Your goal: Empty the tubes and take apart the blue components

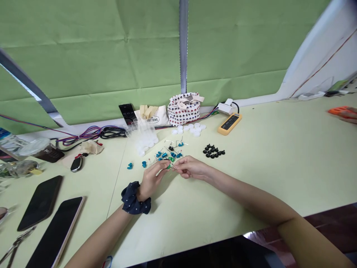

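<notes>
On the head cam, the left hand [152,178]'s grip has a green piece [169,166] pinched just above the desk [279,160]; right hand [192,167]'s fingers pinch beside it, can't tell on what. Seems mid-handling, blue pieces [144,163] lying loose. Propped phone [127,112] shows timer-like digits; pouch [162,116] lettering's unreadable.
</notes>
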The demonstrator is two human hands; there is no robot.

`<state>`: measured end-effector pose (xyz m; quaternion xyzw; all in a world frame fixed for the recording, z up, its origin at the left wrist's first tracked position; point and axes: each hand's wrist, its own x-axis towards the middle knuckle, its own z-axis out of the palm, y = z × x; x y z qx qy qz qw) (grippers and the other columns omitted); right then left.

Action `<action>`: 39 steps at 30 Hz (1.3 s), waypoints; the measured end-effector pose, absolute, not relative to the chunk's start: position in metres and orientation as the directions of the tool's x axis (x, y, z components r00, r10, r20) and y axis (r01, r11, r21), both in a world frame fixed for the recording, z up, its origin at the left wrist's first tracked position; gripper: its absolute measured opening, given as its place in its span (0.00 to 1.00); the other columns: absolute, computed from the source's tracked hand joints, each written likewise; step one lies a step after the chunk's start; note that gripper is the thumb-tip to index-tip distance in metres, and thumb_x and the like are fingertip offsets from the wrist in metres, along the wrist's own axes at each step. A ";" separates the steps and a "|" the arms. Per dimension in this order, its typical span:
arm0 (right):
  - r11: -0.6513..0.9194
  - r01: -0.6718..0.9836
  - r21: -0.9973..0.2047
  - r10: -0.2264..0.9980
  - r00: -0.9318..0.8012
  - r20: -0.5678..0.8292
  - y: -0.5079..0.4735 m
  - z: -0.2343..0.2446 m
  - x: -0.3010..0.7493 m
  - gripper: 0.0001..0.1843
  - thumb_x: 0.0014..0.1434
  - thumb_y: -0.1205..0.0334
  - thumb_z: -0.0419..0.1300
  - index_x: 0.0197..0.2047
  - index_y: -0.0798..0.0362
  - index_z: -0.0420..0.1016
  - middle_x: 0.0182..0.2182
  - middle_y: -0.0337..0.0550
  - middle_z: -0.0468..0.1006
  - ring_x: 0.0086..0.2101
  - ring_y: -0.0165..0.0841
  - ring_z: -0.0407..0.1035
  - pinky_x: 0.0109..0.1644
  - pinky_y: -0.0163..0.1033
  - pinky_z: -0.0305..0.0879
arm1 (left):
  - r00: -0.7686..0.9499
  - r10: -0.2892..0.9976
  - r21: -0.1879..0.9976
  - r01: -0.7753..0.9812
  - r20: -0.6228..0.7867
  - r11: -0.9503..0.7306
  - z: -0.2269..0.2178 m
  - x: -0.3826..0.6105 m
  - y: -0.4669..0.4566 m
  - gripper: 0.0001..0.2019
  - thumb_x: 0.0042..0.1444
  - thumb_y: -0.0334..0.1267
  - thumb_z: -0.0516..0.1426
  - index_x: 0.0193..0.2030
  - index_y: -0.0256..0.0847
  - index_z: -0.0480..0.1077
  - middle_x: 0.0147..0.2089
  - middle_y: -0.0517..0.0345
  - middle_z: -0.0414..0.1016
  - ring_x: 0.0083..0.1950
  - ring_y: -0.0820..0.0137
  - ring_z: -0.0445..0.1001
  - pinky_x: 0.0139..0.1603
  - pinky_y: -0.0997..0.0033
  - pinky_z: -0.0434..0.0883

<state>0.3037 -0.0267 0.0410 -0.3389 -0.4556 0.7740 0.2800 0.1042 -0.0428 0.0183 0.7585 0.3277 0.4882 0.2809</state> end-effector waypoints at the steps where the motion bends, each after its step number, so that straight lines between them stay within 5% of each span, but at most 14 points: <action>1: -0.393 -0.112 -0.912 0.741 -0.626 -0.242 -0.027 0.041 0.304 0.15 0.45 0.56 0.67 0.29 0.60 0.73 0.13 0.29 0.57 0.15 0.19 0.46 0.19 0.30 0.38 | 0.313 0.775 0.755 0.215 0.548 -0.620 0.018 0.104 -0.043 0.04 0.54 0.34 0.60 0.37 0.42 0.74 0.45 0.50 0.77 0.47 0.62 0.75 0.48 0.59 0.71; 4: -0.168 -0.026 -0.985 0.776 -0.620 -0.116 -0.031 0.042 0.304 0.17 0.54 0.51 0.60 0.33 0.59 0.73 0.14 0.27 0.53 0.16 0.20 0.43 0.21 0.31 0.39 | 0.314 0.780 0.763 0.208 0.541 -0.613 0.018 0.103 -0.044 0.03 0.54 0.33 0.60 0.36 0.42 0.74 0.43 0.51 0.78 0.46 0.62 0.75 0.47 0.61 0.72; 8: 0.241 0.173 -0.955 0.823 -0.558 0.107 -0.035 0.041 0.302 0.16 0.60 0.53 0.52 0.32 0.58 0.71 0.21 0.35 0.65 0.19 0.22 0.49 0.23 0.31 0.45 | 0.297 0.814 0.810 0.172 0.500 -0.561 0.018 0.104 -0.046 0.03 0.53 0.34 0.61 0.35 0.40 0.73 0.40 0.51 0.77 0.44 0.63 0.75 0.46 0.62 0.72; 16: 0.694 0.497 -0.520 0.713 -0.570 0.407 -0.036 0.027 0.303 0.13 0.65 0.63 0.43 0.37 0.57 0.67 0.27 0.44 0.73 0.24 0.28 0.62 0.29 0.33 0.54 | 0.356 0.923 0.989 -0.048 0.146 -0.138 0.030 0.112 -0.047 0.11 0.55 0.41 0.60 0.40 0.38 0.64 0.30 0.57 0.75 0.25 0.73 0.73 0.28 0.74 0.71; 19: 0.735 0.589 -0.336 0.677 -0.609 0.414 -0.032 0.019 0.303 0.14 0.66 0.64 0.42 0.38 0.57 0.67 0.25 0.45 0.73 0.24 0.30 0.64 0.28 0.33 0.52 | 0.358 0.930 0.996 -0.059 0.088 -0.071 0.033 0.113 -0.046 0.13 0.56 0.43 0.59 0.42 0.40 0.60 0.28 0.60 0.75 0.23 0.73 0.74 0.25 0.74 0.71; 22: 0.729 0.613 -0.305 0.679 -0.594 0.431 -0.028 0.019 0.306 0.14 0.66 0.64 0.41 0.39 0.57 0.67 0.25 0.46 0.74 0.25 0.31 0.65 0.30 0.34 0.54 | 0.353 0.921 0.986 -0.046 0.166 -0.160 0.031 0.113 -0.047 0.15 0.54 0.40 0.61 0.44 0.40 0.62 0.33 0.56 0.77 0.33 0.68 0.78 0.37 0.67 0.75; 26: 0.741 0.577 -0.342 0.666 -0.572 0.479 -0.028 0.028 0.309 0.16 0.67 0.63 0.40 0.41 0.57 0.67 0.29 0.49 0.76 0.29 0.32 0.68 0.33 0.34 0.57 | 0.328 0.890 0.934 0.058 0.316 -0.353 0.030 0.111 -0.050 0.16 0.53 0.37 0.61 0.49 0.39 0.68 0.46 0.49 0.76 0.44 0.63 0.77 0.48 0.60 0.73; 31: 0.743 0.490 -0.457 0.669 -0.563 0.485 -0.033 0.041 0.307 0.15 0.66 0.62 0.41 0.40 0.56 0.67 0.28 0.46 0.74 0.26 0.31 0.66 0.32 0.34 0.57 | 0.247 0.821 0.782 0.258 0.515 -0.568 0.042 0.107 -0.052 0.13 0.53 0.35 0.61 0.46 0.42 0.75 0.25 0.61 0.74 0.27 0.70 0.72 0.39 0.64 0.73; 34: 0.719 0.437 -0.540 0.687 -0.561 0.461 -0.040 0.048 0.306 0.13 0.65 0.63 0.43 0.39 0.54 0.67 0.26 0.42 0.73 0.24 0.30 0.65 0.31 0.33 0.57 | 0.214 0.775 0.700 0.338 0.594 -0.629 0.054 0.107 -0.049 0.11 0.51 0.35 0.63 0.43 0.44 0.77 0.25 0.60 0.69 0.30 0.71 0.69 0.38 0.67 0.71; 37: 0.736 0.345 -0.582 0.644 -0.622 0.445 -0.051 0.058 0.303 0.12 0.65 0.63 0.44 0.37 0.54 0.68 0.24 0.40 0.71 0.23 0.28 0.63 0.30 0.32 0.57 | 0.199 0.798 0.751 0.269 0.569 -0.603 0.063 0.109 -0.045 0.06 0.52 0.37 0.62 0.37 0.42 0.76 0.37 0.54 0.70 0.42 0.66 0.71 0.43 0.66 0.70; 39: 0.741 0.293 -0.604 0.618 -0.648 0.444 -0.058 0.064 0.301 0.13 0.65 0.63 0.44 0.37 0.54 0.68 0.24 0.39 0.71 0.22 0.28 0.62 0.30 0.32 0.57 | 0.245 0.868 0.871 0.134 0.433 -0.473 0.064 0.112 -0.044 0.07 0.53 0.39 0.61 0.38 0.41 0.72 0.39 0.54 0.70 0.39 0.68 0.72 0.39 0.68 0.71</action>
